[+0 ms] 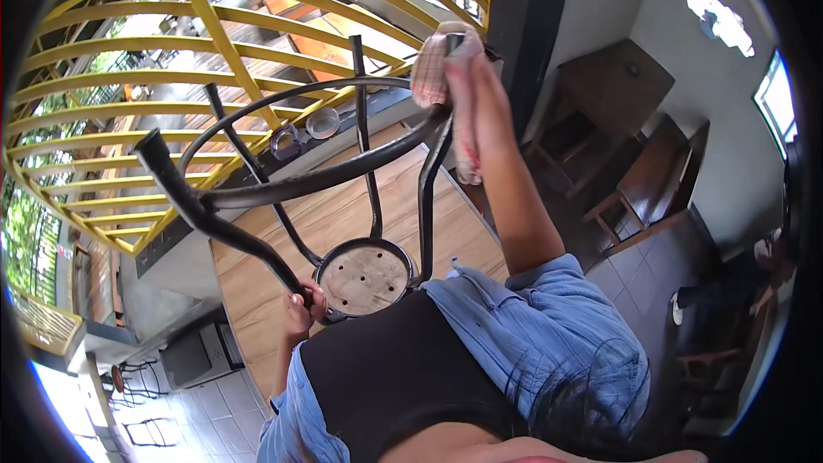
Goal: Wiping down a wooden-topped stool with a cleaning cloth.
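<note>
A stool with a black metal frame (283,186) stands upside down on a wood-grain table top (257,270). Its round seat (363,276) shows a pale underside with several small holes. Low on the nearest left leg, my left hand (305,308) is wrapped around the tube. My right hand (474,64), partly hidden and blurred, holds a checked cloth (429,74) against the top end of the right leg. The cloth drapes over both sides of that leg and hangs down along my wrist.
Yellow slatted railing (218,45) runs behind the table. A glass ashtray (323,123) and a purplish container (285,142) sit on the ledge. Right are a wooden table (614,83) and wooden chair (656,180); a person (720,289) is at the far right edge.
</note>
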`<state>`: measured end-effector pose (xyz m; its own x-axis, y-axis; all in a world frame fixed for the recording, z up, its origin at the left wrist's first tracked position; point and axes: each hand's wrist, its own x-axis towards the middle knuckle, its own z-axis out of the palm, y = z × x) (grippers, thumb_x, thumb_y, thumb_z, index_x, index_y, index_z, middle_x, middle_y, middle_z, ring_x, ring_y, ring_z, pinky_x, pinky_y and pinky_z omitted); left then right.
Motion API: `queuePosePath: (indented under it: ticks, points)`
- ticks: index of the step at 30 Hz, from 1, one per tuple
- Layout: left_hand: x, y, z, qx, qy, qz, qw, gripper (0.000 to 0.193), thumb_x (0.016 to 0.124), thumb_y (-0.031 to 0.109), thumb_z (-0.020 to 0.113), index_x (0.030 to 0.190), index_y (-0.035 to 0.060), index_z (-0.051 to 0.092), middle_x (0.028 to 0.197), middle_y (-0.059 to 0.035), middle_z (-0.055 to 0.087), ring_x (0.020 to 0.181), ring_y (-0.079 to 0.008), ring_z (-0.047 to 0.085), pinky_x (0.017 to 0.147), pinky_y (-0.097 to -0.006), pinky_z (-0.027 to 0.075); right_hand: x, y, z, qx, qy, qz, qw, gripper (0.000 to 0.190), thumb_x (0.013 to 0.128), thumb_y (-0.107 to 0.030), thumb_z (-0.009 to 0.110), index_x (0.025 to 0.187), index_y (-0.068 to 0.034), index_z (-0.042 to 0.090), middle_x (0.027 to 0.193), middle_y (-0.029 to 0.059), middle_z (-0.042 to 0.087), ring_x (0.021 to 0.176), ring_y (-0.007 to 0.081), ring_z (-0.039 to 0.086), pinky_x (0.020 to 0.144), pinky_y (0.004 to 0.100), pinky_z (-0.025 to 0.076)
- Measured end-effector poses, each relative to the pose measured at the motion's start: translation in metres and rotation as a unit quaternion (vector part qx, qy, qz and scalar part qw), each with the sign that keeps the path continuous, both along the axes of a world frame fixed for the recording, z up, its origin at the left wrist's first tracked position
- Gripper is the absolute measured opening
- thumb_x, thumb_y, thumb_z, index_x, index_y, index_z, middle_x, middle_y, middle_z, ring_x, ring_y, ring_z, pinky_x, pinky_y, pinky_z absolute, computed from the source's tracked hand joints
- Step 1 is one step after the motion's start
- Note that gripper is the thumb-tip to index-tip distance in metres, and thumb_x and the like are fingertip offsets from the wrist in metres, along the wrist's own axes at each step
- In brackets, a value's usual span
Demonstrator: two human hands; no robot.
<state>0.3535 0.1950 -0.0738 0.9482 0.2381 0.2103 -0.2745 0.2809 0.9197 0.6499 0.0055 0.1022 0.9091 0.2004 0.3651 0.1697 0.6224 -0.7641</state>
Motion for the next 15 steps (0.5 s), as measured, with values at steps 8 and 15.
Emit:
queuePosePath:
  ticks: [8,15]
  points:
    - [0.001,0.002,-0.009,-0.034,0.054,-0.045,0.997,0.038,0.076,0.047,0.041,0.07,0.0097,0.046,0.051,0.0,0.038,0.043,-0.0144,0.034,0.041,-0.0274,0.03,-0.001,-0.011,-0.006,0.141,-0.052,0.188,0.971,0.018,0.082,-0.023,0.05,0.095,-0.01,0.047,0.065,0.0,0.044,0.047,0.0052,0.035,0.042,0.0183,0.033]
    - [0.015,0.008,-0.027,-0.071,-0.05,-0.085,0.993,0.042,0.075,0.047,0.047,0.084,0.0067,0.042,0.057,-0.0037,0.049,0.049,-0.0137,0.046,0.046,-0.0253,0.04,0.0,-0.021,-0.002,0.036,-0.037,0.099,0.994,0.036,0.082,-0.035,0.048,0.1,-0.004,0.043,0.077,0.0031,0.047,0.061,0.0088,0.048,0.053,0.0245,0.044]
